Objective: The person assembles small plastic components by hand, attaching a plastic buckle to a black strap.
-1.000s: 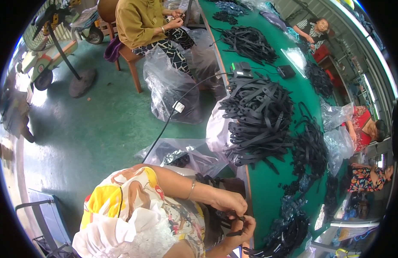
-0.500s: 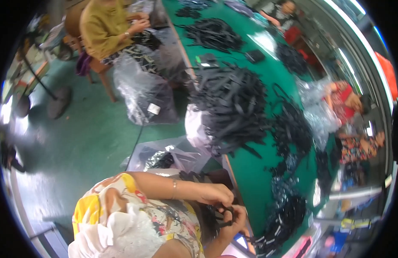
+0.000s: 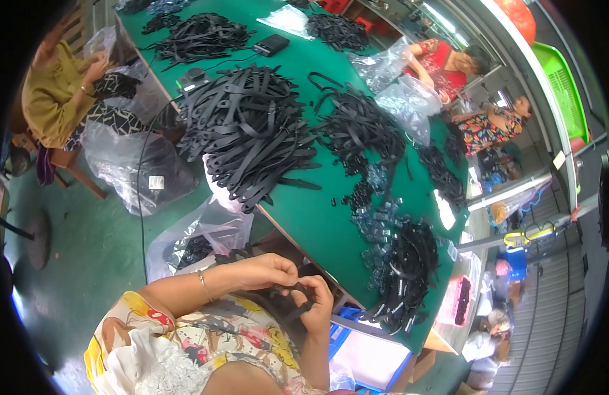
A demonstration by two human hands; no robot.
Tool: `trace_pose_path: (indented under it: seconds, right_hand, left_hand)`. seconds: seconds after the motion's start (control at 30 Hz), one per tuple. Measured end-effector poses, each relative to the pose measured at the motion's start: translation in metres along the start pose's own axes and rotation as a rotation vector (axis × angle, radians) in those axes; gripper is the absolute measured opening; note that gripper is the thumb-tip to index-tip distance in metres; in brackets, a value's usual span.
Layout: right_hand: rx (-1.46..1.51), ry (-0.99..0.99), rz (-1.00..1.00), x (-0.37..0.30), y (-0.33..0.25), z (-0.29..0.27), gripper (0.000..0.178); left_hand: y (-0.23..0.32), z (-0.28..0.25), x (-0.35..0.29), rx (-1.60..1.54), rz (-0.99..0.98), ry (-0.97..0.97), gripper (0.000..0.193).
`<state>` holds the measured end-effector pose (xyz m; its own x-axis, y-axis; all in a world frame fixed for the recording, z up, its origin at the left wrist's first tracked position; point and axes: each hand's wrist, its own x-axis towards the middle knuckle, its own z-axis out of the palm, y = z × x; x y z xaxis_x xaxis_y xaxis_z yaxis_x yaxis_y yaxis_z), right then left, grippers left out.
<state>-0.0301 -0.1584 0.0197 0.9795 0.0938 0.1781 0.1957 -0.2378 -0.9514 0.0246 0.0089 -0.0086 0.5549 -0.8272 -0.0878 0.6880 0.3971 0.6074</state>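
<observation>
Just off the near edge of the table, my two hands come together over my lap. My right hand point(image 3: 317, 303) is closed around a black strap point(image 3: 296, 309), part of which hangs below its fingers. The fingertips of my left hand point(image 3: 270, 270) are pinched beside my right thumb, at the upper part of the strap; the fingers cover the exact spot they grip. More dark straps lie in the shade beneath my hands. On the green table point(image 3: 311, 217) ahead rests a big heap of black straps point(image 3: 248, 125).
Small black buckles point(image 3: 357, 195), clear plastic pieces point(image 3: 377, 224) and a bundle of straps point(image 3: 406, 276) lie on the table's right. Plastic bags point(image 3: 202, 230) stand on the floor at left. A person in mustard point(image 3: 54, 99) sits left; a person in red point(image 3: 443, 69) works across the table.
The view has swung to the right, so the table and heaps appear further left. My hands stay together at the strap, with the right fingers now more upright.
</observation>
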Motion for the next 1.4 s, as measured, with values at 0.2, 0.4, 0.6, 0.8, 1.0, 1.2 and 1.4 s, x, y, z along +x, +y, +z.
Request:
trace_pose_path:
  seconds: [0.2,0.4,0.6,0.8,1.0,1.2,1.4]
  right_hand:
    - [-0.132,-0.020,-0.045,-0.002,-0.001,-0.001,0.022]
    - [-0.116,-0.072,-0.039,-0.001,-0.009,0.001,0.022]
    - [-0.480,0.136,-0.239,0.003,-0.016,-0.002,0.012]
    - [0.027,-0.057,0.417,-0.013,-0.023,-0.009,0.020]
    - [0.023,-0.155,0.319,-0.014,-0.014,-0.006,0.017]
    - [0.431,-0.113,0.485,-0.020,-0.014,-0.002,0.019]
    - [0.857,-0.094,0.287,-0.026,-0.019,0.010,0.024]
  left_hand:
    - [-0.009,-0.006,0.000,-0.037,-0.029,0.026,0.011]
    - [-0.024,-0.011,0.003,-0.190,-0.039,0.022,0.017]
    - [-0.004,0.004,0.001,0.078,0.073,0.150,0.021]
    - [0.005,0.020,-0.008,0.592,0.362,0.168,0.022]
    - [0.011,0.019,-0.015,1.031,0.299,0.096,0.024]
    - [0.017,0.030,-0.021,0.917,0.287,-0.062,0.024]
    - [0.010,0.034,-0.023,0.108,-0.067,-0.093,0.017]
